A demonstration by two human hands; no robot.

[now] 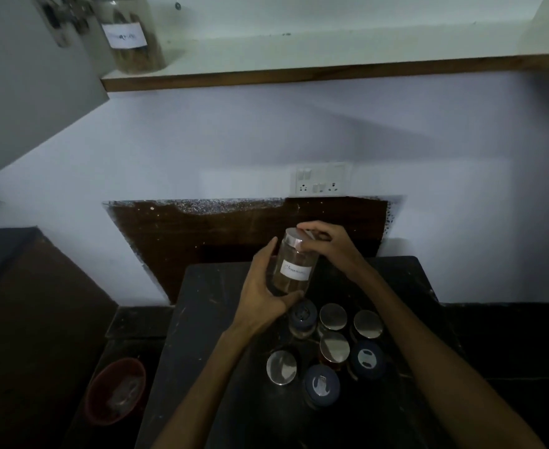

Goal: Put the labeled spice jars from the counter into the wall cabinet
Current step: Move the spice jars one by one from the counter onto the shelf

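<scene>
Both bare forearms reach in from the bottom edge and meet above the back part of the black stone counter (221, 319); left hand (262, 288) comes in low, palm turned toward the jar, fingers curled round the lower left side and base of a clear cylindrical spice jar with a silver metal lid and a white handwritten label (294, 265), thumb lying under its bottom rim; right hand (326, 243) arches over from the right, wrist bent down, fingers closed on the lid edge at the jar's top, so both hands are clamped on this one jar. Jar sits between the two hands, lifted clear of the counter and tilted, top leaning up and right, label facing the camera; writing too blurred to read, contents brownish. Just below the held jar, on the counter, stands a cluster of seven more jars seen from above: four with round silver metal lids (333, 316) (368, 324) (334, 348) (281, 367) and three with dark blue plastic lids (303, 314) (367, 359) (321, 384), packed close together, some touching. Top left, on the white shelf with brown wooden edge of the open wall cabinet (299, 56), stands one large clear jar with a white label and brown sticks inside (130, 34), upright near the shelf's left end beside the grey cabinet door (23, 92). White switch and socket plate (320, 179) on the wall behind the hands; red round bin (116, 390) low at left beside the counter
</scene>
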